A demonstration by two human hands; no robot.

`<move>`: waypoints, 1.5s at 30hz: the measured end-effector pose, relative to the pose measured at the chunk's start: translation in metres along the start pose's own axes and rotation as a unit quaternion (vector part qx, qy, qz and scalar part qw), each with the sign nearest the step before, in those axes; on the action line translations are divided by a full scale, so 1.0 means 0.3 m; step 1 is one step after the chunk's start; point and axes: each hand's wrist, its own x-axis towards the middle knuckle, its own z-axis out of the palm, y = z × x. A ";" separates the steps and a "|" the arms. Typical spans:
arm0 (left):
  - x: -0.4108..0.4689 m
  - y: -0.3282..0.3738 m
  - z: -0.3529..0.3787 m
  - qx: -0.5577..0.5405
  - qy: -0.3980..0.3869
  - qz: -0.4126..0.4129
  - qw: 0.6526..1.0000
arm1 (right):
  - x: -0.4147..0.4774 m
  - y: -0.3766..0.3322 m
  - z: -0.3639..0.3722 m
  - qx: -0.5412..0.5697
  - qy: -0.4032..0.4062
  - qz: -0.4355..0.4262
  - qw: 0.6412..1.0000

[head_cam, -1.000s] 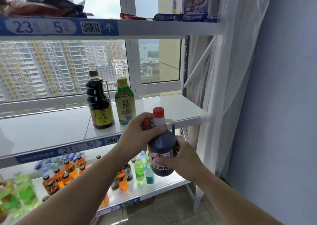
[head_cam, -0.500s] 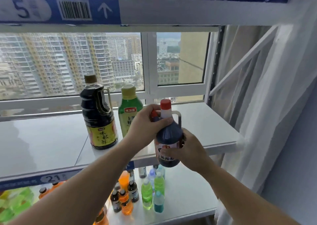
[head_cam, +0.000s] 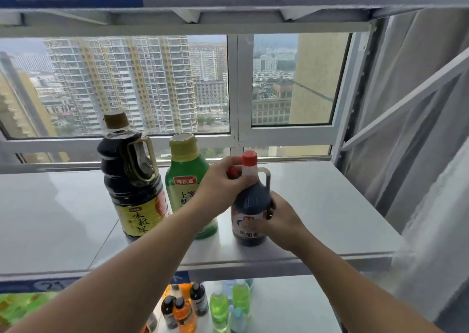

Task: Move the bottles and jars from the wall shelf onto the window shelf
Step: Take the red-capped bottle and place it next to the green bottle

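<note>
Both hands' grip holds vinegar bottle [head_cam: 250, 206] beside green bottle [head_cam: 189, 188].

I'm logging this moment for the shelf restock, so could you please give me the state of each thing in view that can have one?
Red-capped vinegar bottle: upright on the window shelf, capped, gripped by both hands.
Left hand: closed on its neck.
Right hand: closed on its body.
Soy sauce jug: upright, capped.
Green bottle: upright, capped.
Window: appears shut.
Small drink bottles: upright below.
</note>
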 end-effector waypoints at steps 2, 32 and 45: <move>0.019 -0.012 0.008 -0.021 -0.001 -0.009 1.000 | 0.026 0.007 -0.012 0.002 -0.014 -0.001 1.000; 0.004 -0.020 -0.066 0.513 -0.138 0.014 0.847 | 0.176 0.079 -0.075 -0.017 -0.047 -0.004 0.999; 0.048 -0.174 -0.100 0.879 -0.259 0.193 0.349 | 0.170 0.086 -0.059 -0.008 -0.042 0.013 0.999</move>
